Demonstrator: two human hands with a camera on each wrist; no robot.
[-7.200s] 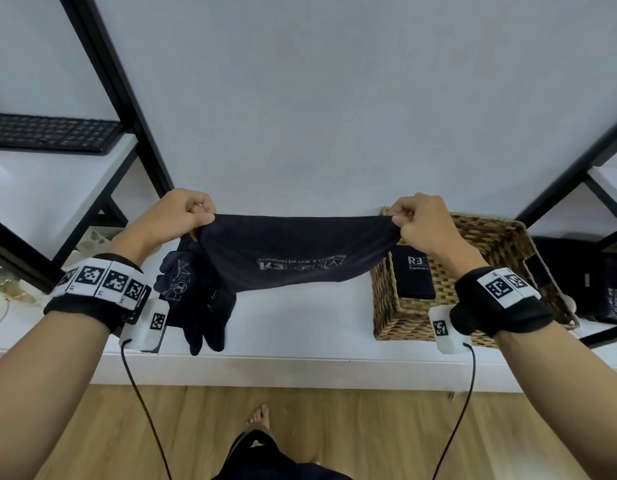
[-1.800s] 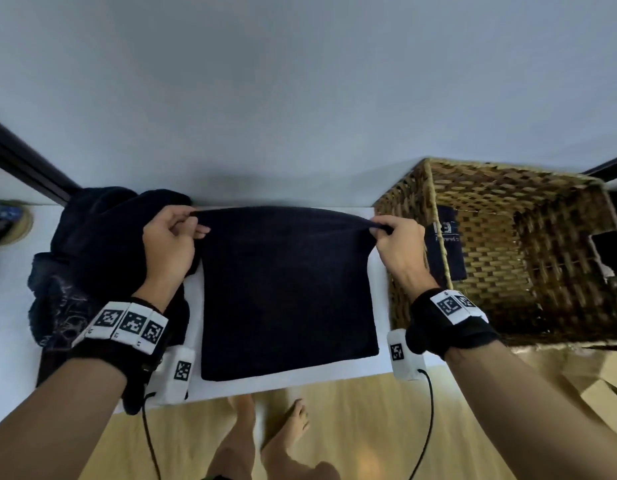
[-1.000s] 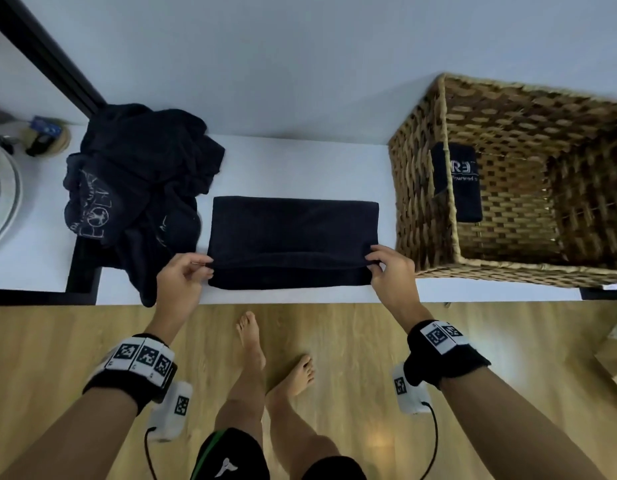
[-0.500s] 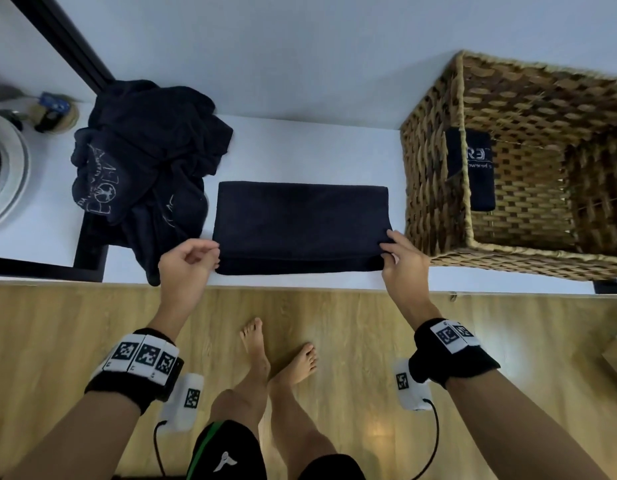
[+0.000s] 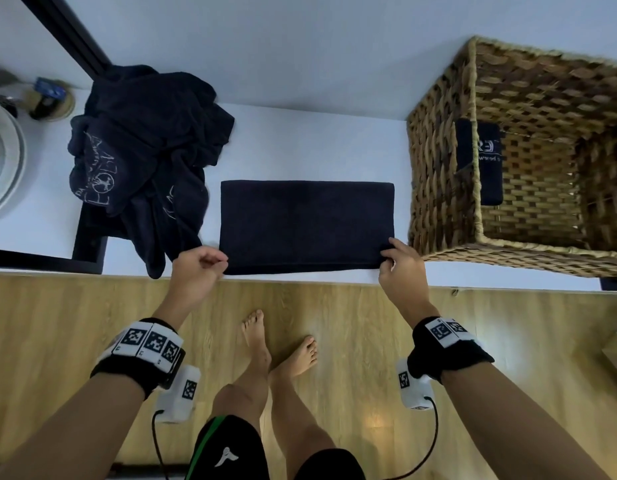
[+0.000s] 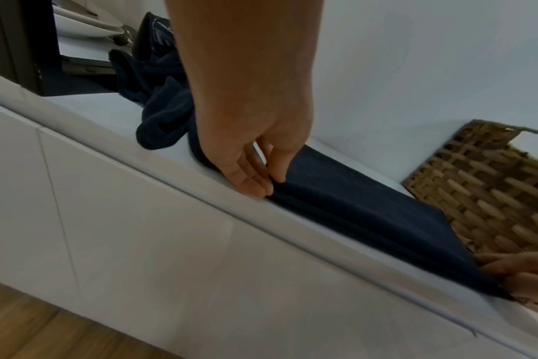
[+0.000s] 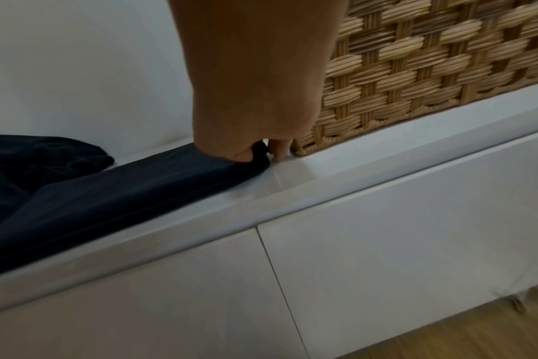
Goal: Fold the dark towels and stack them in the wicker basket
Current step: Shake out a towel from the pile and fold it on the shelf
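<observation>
A dark towel, folded into a flat rectangle, lies on the white cabinet top near its front edge. My left hand pinches the towel's near left corner, and the left wrist view shows that hand with thumb and fingers closed on the hem. My right hand pinches the near right corner, thumb on top, beside the wicker basket. One folded dark towel stands against the basket's left inner wall. A crumpled pile of dark towels lies to the left.
White plates and a small round object sit at the far left behind a black frame post. The basket's woven wall stands right beside my right hand. The wooden floor and my bare feet are below the cabinet edge.
The towel was laid down and folded in half toward me. In the last half second my left hand reached its near left corner, and my right fingers closed on the near right corner.
</observation>
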